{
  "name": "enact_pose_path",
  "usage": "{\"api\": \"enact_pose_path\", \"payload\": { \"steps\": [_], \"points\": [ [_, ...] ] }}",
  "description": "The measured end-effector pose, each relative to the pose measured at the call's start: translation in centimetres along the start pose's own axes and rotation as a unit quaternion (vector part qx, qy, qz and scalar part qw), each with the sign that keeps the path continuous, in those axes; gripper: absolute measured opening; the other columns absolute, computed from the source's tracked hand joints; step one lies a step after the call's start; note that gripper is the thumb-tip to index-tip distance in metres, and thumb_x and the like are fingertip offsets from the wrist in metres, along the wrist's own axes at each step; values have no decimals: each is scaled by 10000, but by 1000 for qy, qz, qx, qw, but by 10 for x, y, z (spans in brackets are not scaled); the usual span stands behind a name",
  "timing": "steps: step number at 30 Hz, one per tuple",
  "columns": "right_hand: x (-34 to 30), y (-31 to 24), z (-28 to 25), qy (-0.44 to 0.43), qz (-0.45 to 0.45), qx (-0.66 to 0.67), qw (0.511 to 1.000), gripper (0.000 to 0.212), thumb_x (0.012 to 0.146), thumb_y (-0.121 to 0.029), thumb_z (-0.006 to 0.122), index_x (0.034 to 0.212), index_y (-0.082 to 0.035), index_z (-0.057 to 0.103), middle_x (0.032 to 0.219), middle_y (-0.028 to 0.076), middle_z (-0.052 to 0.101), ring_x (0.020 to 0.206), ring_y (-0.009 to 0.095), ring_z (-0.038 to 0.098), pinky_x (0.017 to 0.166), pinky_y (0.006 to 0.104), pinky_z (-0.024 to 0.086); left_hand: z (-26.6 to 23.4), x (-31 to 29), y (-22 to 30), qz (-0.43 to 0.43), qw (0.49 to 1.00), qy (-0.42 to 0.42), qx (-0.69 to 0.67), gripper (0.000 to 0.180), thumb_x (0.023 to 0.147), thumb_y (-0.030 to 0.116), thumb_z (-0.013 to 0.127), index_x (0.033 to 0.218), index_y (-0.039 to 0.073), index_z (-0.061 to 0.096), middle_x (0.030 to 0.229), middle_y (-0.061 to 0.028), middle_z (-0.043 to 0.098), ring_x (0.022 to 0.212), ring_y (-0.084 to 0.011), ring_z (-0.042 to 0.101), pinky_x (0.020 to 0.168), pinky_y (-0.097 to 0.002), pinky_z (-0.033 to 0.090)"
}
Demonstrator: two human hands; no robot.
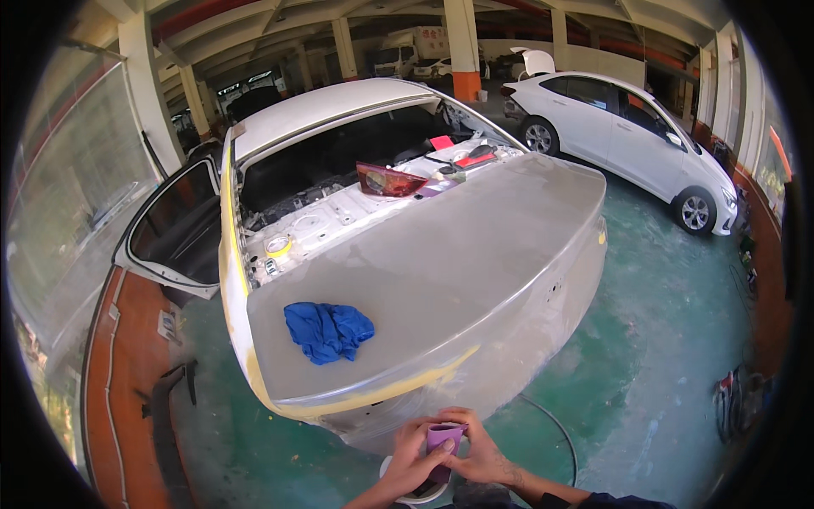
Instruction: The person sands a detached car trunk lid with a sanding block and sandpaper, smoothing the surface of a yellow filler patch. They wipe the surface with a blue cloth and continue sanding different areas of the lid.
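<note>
Low in front of me, both hands hold a curled piece of purple sandpaper (443,439). My left hand (410,451) grips its left side, with the thumb across the front. My right hand (480,454) closes on the other side, its fingers bent over the top edge. Just below my hands is a white bucket (434,491), partly hidden by them. Beyond stands a car with a grey-coated trunk lid (449,254) and yellowish filler (398,383) along its rear edge. A crumpled blue cloth (329,331) lies on the lid's left part.
A red tail light (388,180) and a yellow tape roll (278,246) rest on the car's rear ledge. Its left door (174,225) stands open. A dark hose (560,428) crosses the green floor. To the right is a white car (619,127); a black trim piece (170,433) leans at left.
</note>
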State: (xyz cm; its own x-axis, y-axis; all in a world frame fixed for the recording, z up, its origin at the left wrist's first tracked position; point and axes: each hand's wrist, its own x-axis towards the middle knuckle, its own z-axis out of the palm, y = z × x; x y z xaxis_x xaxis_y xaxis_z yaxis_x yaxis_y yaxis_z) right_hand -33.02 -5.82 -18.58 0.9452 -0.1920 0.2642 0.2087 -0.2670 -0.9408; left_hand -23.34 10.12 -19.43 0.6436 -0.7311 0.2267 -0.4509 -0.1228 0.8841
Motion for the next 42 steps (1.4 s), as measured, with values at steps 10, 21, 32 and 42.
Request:
{"api": "enact_pose_path", "payload": {
  "steps": [10, 21, 32, 42],
  "points": [
    [1, 26, 92, 332, 84, 183, 922, 317, 899, 82, 607, 1193, -2, 522, 1063, 141, 685, 949, 219, 683, 889, 348, 558, -178, 71, 46, 401, 847, -40, 346, 825, 810, 584, 822, 1483, 155, 613, 1612, -119, 433, 1452, -424, 446, 1220, -621, 334],
    [84, 61, 156, 669, 151, 204, 699, 219, 1047, -229, 692, 1111, -42, 598, 928, -4, 613, 799, 93, 536, 717, 288, 478, -199, 201, 19, 466, 788, -208, 344, 572, 848, 334, 815, 1360, 106, 702, 1394, -149, 623, 1121, -373, 623, 953, -477, 524],
    [138, 45, 149, 730, 253, 49, 633, 310, 961, -304, 748, 1049, -19, 665, 978, 201, 656, 1014, 348, 569, 955, 468, 402, -123, 188, 68, 669, 623, -184, 360, 236, 634, 125, 757, 861, 112, 696, 876, -29, 641, 765, -260, 599, 601, -381, 384],
    [151, 32, 136, 725, 251, 5, 641, 316, 949, -311, 729, 1007, -5, 671, 917, 196, 663, 988, 360, 574, 934, 458, 377, -104, 199, 77, 694, 564, -208, 397, 196, 642, 208, 781, 753, 128, 641, 766, -26, 563, 720, -263, 546, 610, -398, 361]
  ]
}}
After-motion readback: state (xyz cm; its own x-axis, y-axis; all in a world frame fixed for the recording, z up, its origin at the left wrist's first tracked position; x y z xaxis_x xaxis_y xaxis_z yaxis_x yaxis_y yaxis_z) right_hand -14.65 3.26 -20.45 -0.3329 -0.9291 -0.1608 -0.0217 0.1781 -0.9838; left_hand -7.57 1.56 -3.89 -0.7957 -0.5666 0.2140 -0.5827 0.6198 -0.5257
